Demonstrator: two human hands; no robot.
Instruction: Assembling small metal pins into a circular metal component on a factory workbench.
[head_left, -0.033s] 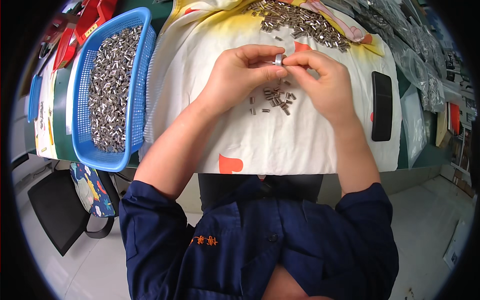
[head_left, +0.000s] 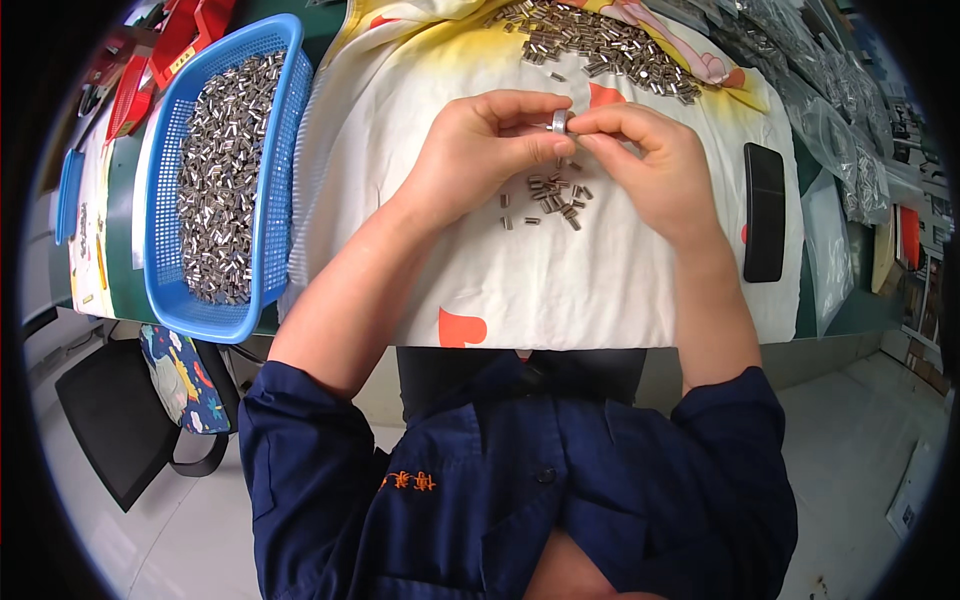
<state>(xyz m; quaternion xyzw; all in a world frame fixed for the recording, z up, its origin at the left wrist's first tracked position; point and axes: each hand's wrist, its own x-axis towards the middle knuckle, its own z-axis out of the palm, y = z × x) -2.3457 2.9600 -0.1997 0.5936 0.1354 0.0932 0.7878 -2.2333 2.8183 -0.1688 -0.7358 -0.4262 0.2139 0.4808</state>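
My left hand (head_left: 487,143) pinches a short, round silver metal piece (head_left: 559,122) between thumb and fingers, above the white cloth. From the other side my right hand (head_left: 652,160) comes up close to it, thumb and forefinger pressed together. Whatever is between those right fingertips is hidden or too small to make out. Just below the hands lies a small loose group of short metal cylinders (head_left: 551,194), with a few scattered to its left. A larger heap of the same cylinders (head_left: 600,48) covers the far part of the cloth.
A blue plastic basket (head_left: 157,230) full of small metal cylinders stands at the left. To the right lies a black phone (head_left: 764,212). Clear plastic bags (head_left: 850,150) crowd the far right. Red bins (head_left: 130,95) sit at the far left; a black chair (head_left: 115,420) is below.
My right hand has shifted very slightly to the right and toward me. The left hand stays almost still, with the round metal piece between its fingers.
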